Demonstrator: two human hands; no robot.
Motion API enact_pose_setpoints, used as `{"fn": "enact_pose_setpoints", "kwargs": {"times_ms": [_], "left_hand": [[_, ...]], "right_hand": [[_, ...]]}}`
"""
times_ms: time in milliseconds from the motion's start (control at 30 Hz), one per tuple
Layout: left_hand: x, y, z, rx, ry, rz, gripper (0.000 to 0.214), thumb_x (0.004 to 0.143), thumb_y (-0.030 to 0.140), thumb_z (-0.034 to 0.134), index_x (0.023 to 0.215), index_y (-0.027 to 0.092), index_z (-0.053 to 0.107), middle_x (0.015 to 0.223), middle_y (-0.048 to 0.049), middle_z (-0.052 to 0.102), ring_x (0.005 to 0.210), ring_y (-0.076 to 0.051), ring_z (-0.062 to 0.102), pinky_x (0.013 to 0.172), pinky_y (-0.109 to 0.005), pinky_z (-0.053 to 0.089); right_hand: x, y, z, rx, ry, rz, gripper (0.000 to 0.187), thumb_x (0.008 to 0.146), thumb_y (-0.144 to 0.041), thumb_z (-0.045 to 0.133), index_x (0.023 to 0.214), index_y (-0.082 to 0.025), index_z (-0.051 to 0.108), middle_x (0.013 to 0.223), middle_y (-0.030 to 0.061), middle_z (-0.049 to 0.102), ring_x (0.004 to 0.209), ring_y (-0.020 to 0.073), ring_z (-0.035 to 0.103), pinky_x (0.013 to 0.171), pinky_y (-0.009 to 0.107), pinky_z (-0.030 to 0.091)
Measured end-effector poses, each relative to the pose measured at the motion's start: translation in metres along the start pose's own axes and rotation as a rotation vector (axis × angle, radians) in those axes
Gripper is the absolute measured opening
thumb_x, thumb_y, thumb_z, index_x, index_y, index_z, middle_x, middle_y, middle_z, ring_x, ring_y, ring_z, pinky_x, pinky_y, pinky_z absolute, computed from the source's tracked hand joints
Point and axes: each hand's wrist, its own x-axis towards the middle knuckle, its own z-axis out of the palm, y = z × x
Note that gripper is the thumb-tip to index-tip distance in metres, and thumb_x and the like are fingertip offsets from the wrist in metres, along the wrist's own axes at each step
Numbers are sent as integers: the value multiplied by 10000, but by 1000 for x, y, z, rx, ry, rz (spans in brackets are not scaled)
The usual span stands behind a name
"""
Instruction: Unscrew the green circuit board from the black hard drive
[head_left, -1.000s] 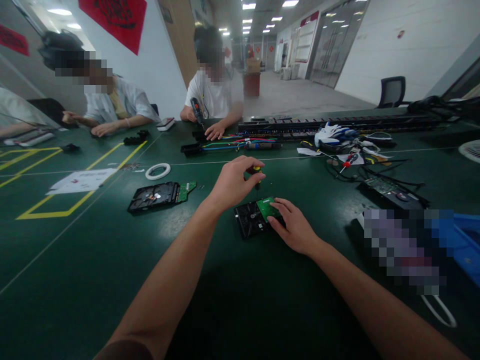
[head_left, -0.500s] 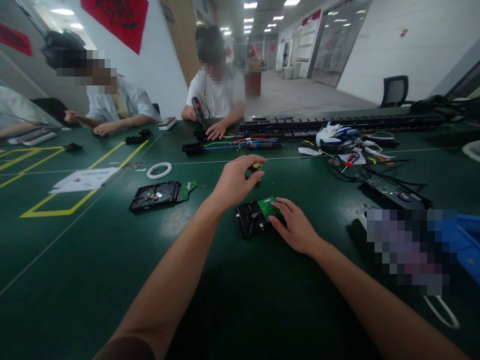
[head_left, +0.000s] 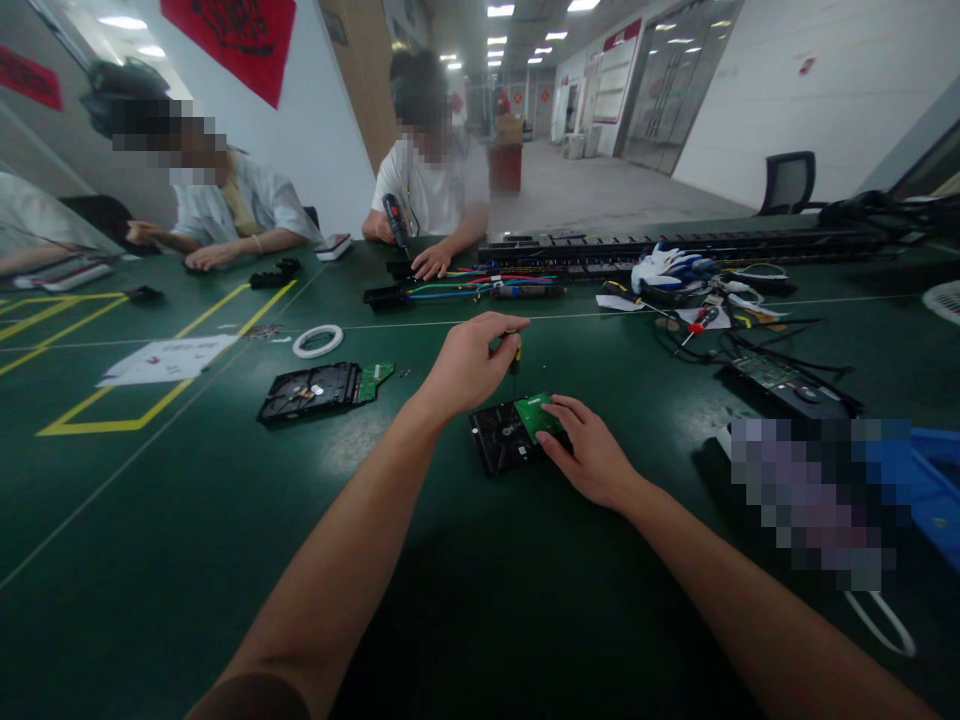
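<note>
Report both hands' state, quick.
Left hand: closed on small yellow-handled screwdriver, held upright.
Right hand: open, fingers pressing the green circuit board of the black hard drive.

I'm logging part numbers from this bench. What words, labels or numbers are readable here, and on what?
Nothing here can be read.
Red wall hanging: dark characters, too blurred.
Paper sheet on the table: print too small.
Green circuit board under the right hand: no legible marking.
Screwdriver in the left hand: no marking visible.
Far notice board: red header, blurred.
</note>
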Motion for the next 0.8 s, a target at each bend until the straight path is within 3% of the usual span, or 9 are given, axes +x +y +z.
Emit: {"fn": "enact_pose_setpoints", "kwargs": {"times_ms": [333, 533, 800], "left_hand": [[-1, -3, 1, -7, 22, -41, 270, 990, 186, 640, 1241, 240, 726, 1188, -62, 766, 1051, -199, 713, 893, -343, 593], [-1, -3, 1, 1, 39, -58, 144, 975, 254, 691, 1096, 240, 768, 1112, -44, 779, 1007, -196, 717, 796, -305, 583], [0, -2, 0, 1, 29, -45, 241, 1005, 170, 599, 1178, 217, 760, 1196, -54, 787, 1114, -200, 725, 974, -371, 593]], "right_hand": [[0, -2, -2, -5, -10, 6, 491, 1064, -511, 490, 1461, -231, 559, 1569, 152, 514, 1461, 343, 486, 1199, 606, 423], [0, -3, -2, 1, -2, 6, 490, 1058, -514, 502, 1468, -251, 557, 1557, 140, 523, 1458, 345, 491, 1195, 601, 429], [0, 0, 0, 0, 8, -5, 501, 1063, -489, 493, 1504, -255, 539, 1558, 146, 530, 1457, 346, 497, 1189, 616, 432]]}}
